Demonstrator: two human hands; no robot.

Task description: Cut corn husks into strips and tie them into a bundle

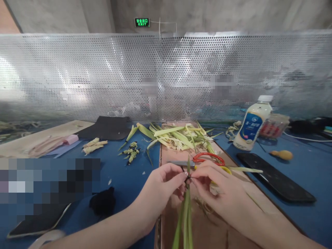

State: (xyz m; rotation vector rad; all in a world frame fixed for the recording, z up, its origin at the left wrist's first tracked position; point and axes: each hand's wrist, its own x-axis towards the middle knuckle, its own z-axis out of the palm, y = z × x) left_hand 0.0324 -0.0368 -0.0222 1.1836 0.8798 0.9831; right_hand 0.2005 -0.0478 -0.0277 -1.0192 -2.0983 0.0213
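Note:
Long green leaf strips [186, 218] hang down over the brown board, bunched near their top end. My left hand [166, 181] pinches that bunch beside a small dark knot of thread [187, 177]. Thumb and forefinger of my right hand [216, 186] are pressed together at the same knot, apparently on the dark thread. Just behind my fingers lie red-handled scissors [209, 158], blades pointing left. A yellow-handled tool [225, 169] is partly hidden by my right hand. Farther back, a pile of pale green leaf strips [178, 135] covers the board.
Left on the blue table are green woven pieces [131, 152], a black fuzzy lump [103, 201] and a black sheet [103, 128]. To the right are a phone [276, 176], a milk-drink bottle [252, 124], a jar [274, 125] and a small gourd [282, 154]. A perforated metal screen [77, 76] stands behind.

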